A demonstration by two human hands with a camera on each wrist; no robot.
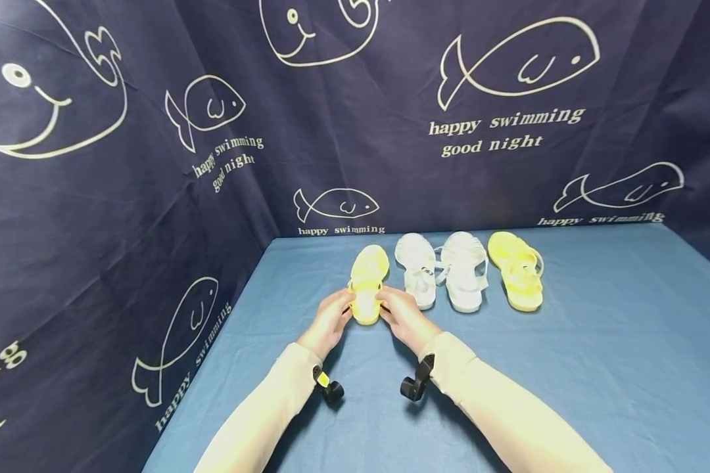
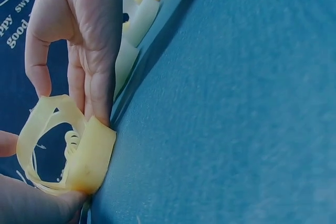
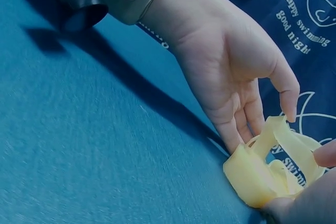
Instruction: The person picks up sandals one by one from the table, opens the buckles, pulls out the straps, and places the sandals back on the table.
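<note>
A yellow strappy sandal [image 1: 367,269] stands at the left end of a row, toe pointing away from me and heel nearest. My left hand [image 1: 330,318] grips its left side near the heel, while my right hand [image 1: 407,316] holds the right side. In the left wrist view, the right hand's [image 2: 86,40] thumb is at the ankle strap and its other fingers are at the sole. From the right wrist, the left hand [image 3: 226,61] has a similar grip on the yellow sandal [image 3: 252,182]. Whether the sole touches the table fully is hard to tell.
Two white sandals [image 1: 420,263] [image 1: 463,269] stand just to the right, then another yellow sandal [image 1: 516,272]. All are on a blue-covered table [image 1: 597,368]. Dark fabric [image 1: 402,171] printed with fish and words hangs behind and at the left.
</note>
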